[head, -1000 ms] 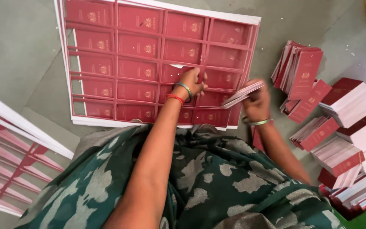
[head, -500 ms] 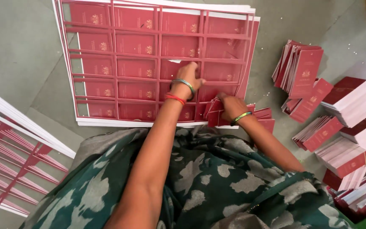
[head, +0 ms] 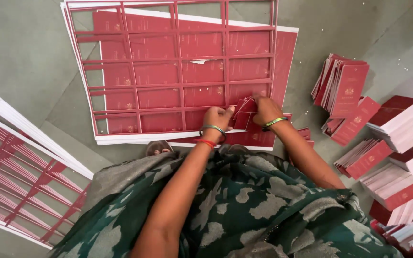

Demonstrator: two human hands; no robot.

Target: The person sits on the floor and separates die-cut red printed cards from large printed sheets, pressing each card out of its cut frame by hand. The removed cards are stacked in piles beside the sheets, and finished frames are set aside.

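Starting at the far left, I am seeing a fanned pile of spent frames (head: 22, 167) lying on the floor (head: 20, 52), white-edged with dark red strips. Moving right, a stack of dark red printed sheets (head: 168, 71) is lying flat ahead of me, and the top one is showing as a skeleton grid (head: 130, 48) lifted slightly askew over the sheets below. At the near right corner of that stack my left hand (head: 217, 119), wearing green and red bangles at the wrist, is curling its fingers shut against a small bunch of cut cards (head: 244, 112). The cards are sitting directly between both hands, tilted up off the sheet. Just to their right, my right hand (head: 266, 111), with a green bangle, is pinching the same bunch from the other side, fingers pressed together. Farther right, well apart from the hands, piles of finished cards (head: 345, 88) are resting on the floor, some fanned, some squared.
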